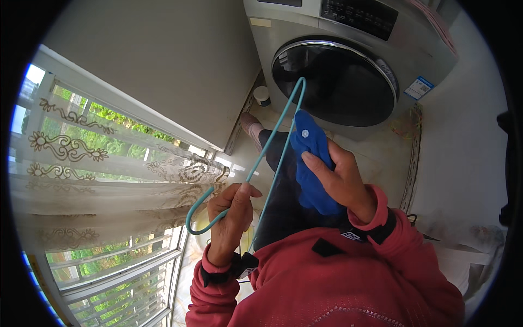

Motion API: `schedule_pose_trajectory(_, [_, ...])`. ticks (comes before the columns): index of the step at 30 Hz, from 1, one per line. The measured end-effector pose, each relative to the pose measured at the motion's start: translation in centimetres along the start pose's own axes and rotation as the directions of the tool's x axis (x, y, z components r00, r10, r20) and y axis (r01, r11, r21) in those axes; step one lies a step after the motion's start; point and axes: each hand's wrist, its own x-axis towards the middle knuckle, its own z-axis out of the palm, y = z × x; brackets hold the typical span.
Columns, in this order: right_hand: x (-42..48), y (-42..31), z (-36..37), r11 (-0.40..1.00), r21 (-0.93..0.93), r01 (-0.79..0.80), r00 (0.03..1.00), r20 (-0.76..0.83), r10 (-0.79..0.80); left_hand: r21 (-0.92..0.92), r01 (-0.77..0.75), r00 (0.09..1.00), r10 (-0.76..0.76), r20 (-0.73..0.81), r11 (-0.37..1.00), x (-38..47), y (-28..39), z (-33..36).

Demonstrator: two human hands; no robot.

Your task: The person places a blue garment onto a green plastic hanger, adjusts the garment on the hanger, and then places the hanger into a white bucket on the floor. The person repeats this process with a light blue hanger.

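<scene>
My left hand (233,214) is closed around the neck of a teal clothes hanger (276,130), whose hook curves out to the left of my fist. The hanger stretches up and away, one narrow end in front of the washing machine door. In my right hand (345,175) a bunched blue cloth garment (312,151) with a small round white mark is gripped between thumb and fingers. The garment's upper edge meets the hanger's right side near its far end; whether it is hooked over it I cannot tell.
Ahead stands a front-loading washing machine (335,81), its round door closed. A small white tub (262,96) sits on the floor beside it. Sheer embroidered curtains (122,196) hang before the window at left. A white wall (457,143) rises at right.
</scene>
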Motion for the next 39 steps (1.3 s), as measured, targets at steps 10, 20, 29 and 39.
schedule_pose_trajectory(10, [-0.7,-2.5,1.7,0.664,-0.341,0.665,0.747,0.315,-0.586,0.196,-0.231,0.971,0.211,0.115,0.953,-0.3,-2.3,1.5])
schedule_pose_trajectory(20, [3.1,2.5,-5.7,0.631,-0.644,0.432,0.820,-0.010,-0.572,0.276,-0.082,0.989,0.043,0.145,0.958,-3.2,-0.4,-0.5])
schedule_pose_trajectory(29, [3.0,4.6,-6.3,0.941,0.294,-0.170,0.927,-0.275,0.254,0.120,-0.035,0.993,0.021,0.115,0.992,-4.1,-1.1,-2.6])
schedule_pose_trajectory(39, [2.3,4.0,-3.3,0.761,0.567,-0.314,0.923,-0.006,0.385,0.047,-0.114,0.993,0.112,0.044,0.992,-3.4,-1.0,-1.4])
